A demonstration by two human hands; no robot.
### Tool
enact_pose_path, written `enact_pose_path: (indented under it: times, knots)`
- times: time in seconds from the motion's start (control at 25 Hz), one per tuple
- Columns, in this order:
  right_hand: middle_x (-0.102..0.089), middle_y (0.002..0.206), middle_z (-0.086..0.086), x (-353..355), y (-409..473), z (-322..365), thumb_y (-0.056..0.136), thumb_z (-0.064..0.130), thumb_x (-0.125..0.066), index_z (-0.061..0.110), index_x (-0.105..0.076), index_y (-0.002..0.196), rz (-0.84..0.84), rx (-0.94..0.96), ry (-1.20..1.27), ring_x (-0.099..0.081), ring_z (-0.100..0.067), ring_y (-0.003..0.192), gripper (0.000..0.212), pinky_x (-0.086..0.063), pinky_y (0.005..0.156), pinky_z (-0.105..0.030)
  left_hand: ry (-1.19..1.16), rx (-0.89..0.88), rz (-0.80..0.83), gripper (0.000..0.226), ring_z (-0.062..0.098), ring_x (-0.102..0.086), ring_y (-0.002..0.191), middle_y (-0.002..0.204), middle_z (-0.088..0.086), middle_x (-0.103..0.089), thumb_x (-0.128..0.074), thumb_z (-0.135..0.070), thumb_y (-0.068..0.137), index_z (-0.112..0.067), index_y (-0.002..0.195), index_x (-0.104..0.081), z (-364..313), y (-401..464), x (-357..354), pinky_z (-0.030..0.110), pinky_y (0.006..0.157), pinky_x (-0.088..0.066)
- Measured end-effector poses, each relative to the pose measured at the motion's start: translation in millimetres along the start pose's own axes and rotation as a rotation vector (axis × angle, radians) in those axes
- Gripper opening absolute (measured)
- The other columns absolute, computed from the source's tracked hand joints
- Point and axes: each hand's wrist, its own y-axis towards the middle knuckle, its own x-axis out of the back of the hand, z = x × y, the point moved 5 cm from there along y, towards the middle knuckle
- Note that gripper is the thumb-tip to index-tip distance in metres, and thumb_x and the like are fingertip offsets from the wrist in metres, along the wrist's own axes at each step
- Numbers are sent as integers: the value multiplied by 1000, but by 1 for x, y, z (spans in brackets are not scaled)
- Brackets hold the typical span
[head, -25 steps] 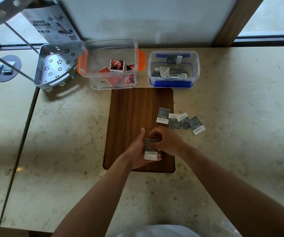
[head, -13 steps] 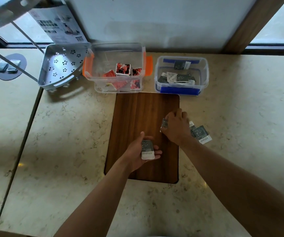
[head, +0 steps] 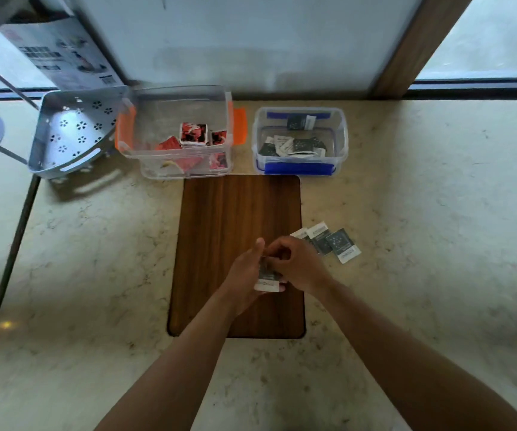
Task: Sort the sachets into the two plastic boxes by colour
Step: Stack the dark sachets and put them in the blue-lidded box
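1. L hand [head: 246, 272] palm up over wooden board [head: 219, 231], fingers curled around a small stack of dark sachets [head: 267, 276]; white end sticks out toward me.
2. R hand [head: 297, 264] on top of same stack, fingertips pinching its upper edge. Both hands closed on it, touching each other.
3. I see three more dark sachets [head: 328, 242] overlapping on the counter [head: 437, 213], just right of board, near R hand.
4. Orange-clip box [head: 176, 132] at back left holds red sachets [head: 193, 135].
5. Blue-clip box [head: 300, 141] beside it on the right holds dark/white sachets.
6. Grey perforated tray [head: 70, 132] tilted, left of orange box.
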Motion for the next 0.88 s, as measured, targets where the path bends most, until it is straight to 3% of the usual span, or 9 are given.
enact_pose_path:
  times: [0.08, 0.16, 0.28, 0.4, 0.52, 0.6, 0.72, 0.88]
  knots:
    - [-61, 98, 8, 16, 6, -11, 93, 23, -65, 28, -66, 98, -208, -52, -30, -58, -3, 84, 7, -44, 72, -18, 38, -6, -42, 47, 29, -71, 76, 104, 21, -71, -43, -47, 104, -8, 126, -59, -2, 3, -4, 40, 69, -58]
    - [-55, 114, 0, 34, 13, -23, 92, 22, -65, 32, -63, 118, -320, -107, -185, -56, -13, 104, 28, -49, 83, -26, 31, 7, -61, 45, 27, -69, 72, 97, 19, -69, -43, -47, 104, -11, 126, -59, -4, 6, -5, 37, 66, -56]
    - [-44, 124, -6, 38, 20, -30, 89, 29, -67, 38, -51, 138, -141, -73, -577, -42, -24, 118, 53, -44, 95, -35, -64, 72, -56, 48, 30, -71, 78, 97, 18, -70, -42, -52, 102, -14, 123, -62, -4, 9, -6, 46, 76, -60]
    - [-43, 123, -5, 36, 20, -29, 87, 28, -69, 35, -60, 129, -124, -13, -639, -40, -25, 116, 44, -42, 92, -32, -121, 104, -85, 51, 35, -71, 84, 97, 20, -69, -42, -54, 102, -11, 120, -63, -3, 11, -5, 54, 81, -60]
    - [-47, 126, -1, 34, 20, -23, 83, 25, -72, 30, -65, 110, -150, 40, -644, -40, -25, 119, 28, -44, 96, -36, -94, 70, -147, 53, 32, -71, 79, 94, 19, -70, -39, -54, 102, -9, 111, -65, -4, 9, -1, 48, 75, -61]
    - [-58, 116, 3, 30, 20, -19, 86, 22, -70, 26, -66, 98, -118, 96, -578, -48, -23, 115, 13, -47, 93, -36, -89, 46, -209, 56, 31, -70, 72, 90, 19, -70, -35, -55, 103, -8, 106, -65, -4, 8, 4, 45, 70, -60]
    - [-68, 98, 6, 29, 20, -18, 91, 16, -67, 23, -66, 95, -95, 19, -198, -65, -13, 95, 9, -53, 79, -26, -86, 12, -292, 60, 31, -69, 67, 87, 20, -70, -31, -57, 103, -7, 103, -66, -6, 7, 12, 44, 68, -60]
    - [-71, 96, 4, 30, 13, -14, 87, 23, -73, 23, -67, 99, -107, -99, 233, -71, -10, 87, 13, -60, 72, -27, -103, 13, -291, 70, 35, -73, 83, 104, 25, -72, -29, -64, 100, -5, 114, -63, -5, 8, 10, 50, 74, -61]
